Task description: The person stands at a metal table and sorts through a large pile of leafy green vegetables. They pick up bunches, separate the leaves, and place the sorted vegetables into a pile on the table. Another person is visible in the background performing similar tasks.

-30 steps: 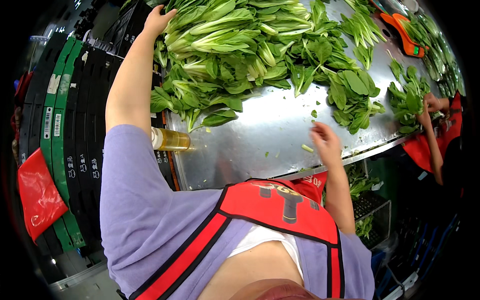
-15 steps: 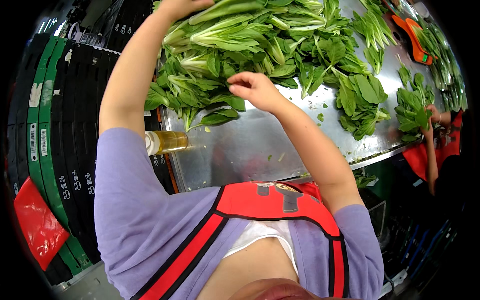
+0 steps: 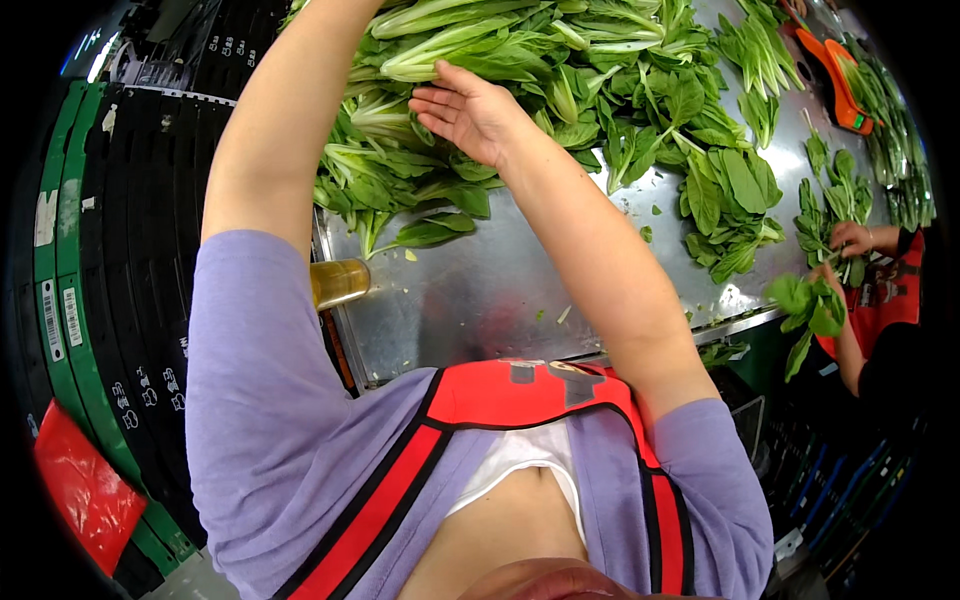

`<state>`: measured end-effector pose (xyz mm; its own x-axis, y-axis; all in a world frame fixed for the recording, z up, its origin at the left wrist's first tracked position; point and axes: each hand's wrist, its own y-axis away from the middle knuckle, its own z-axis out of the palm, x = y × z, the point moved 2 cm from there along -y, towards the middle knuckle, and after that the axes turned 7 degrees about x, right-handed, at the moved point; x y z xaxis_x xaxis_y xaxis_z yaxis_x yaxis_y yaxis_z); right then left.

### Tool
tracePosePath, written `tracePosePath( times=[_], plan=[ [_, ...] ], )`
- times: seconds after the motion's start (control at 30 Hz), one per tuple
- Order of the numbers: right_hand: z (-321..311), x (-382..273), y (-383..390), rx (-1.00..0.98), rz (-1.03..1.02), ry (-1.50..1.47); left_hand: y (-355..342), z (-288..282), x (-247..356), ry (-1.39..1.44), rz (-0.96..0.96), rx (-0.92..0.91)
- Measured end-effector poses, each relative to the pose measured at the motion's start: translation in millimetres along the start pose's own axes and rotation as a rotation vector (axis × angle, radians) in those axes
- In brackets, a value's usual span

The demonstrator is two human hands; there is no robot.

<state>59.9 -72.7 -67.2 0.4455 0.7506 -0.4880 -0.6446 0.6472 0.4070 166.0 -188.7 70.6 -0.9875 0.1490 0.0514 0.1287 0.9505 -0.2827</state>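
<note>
At the left of the frame stand stacked black and green crates [image 3: 120, 250]. My left arm [image 3: 285, 120] runs up out of the top edge (hand unseen, grip untellable). My right hand [image 3: 465, 105], upper centre, lies open, fingers spread on the pak choi heap [image 3: 560, 80], stalks running left-right. Bare steel table [image 3: 480, 300] below; another person's hands [image 3: 850, 240] trim greens at right.

You are wearing a lilac short-sleeved shirt [image 3: 250, 420] under a bright red apron with black-edged straps [image 3: 520, 395]. Far from you, the heap of leafy greens with pale green stalks [image 3: 560, 70] is showing deep green against the dull silver metal table [image 3: 470, 300]. At the left, an amber-yellow bottle [image 3: 340, 282] is glinting beside black and green stacked crates [image 3: 90, 260], and a red plastic bag [image 3: 85, 490] is lying near left.
</note>
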Motion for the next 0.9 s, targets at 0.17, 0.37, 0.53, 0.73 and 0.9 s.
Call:
tracePosePath(
  times=[0.17,0.37,0.53,0.73,0.9],
  plan=[
    [-2,4,7,0.019,-0.065,-0.190,26,-9,49,-0.399,0.191,-0.031],
    [-25,15,12,0.089,-0.123,-0.369,63,-21,93,-0.304,0.149,-0.182],
    [-44,17,20,0.140,-0.117,-0.507,82,-21,110,-0.350,0.185,-0.051],
    [-51,11,33,0.025,-0.205,-0.548,97,27,117,-0.330,0.146,0.162],
    [-69,10,39,0.085,-0.228,-0.523,119,22,118,-0.059,0.058,0.270]
  ],
)
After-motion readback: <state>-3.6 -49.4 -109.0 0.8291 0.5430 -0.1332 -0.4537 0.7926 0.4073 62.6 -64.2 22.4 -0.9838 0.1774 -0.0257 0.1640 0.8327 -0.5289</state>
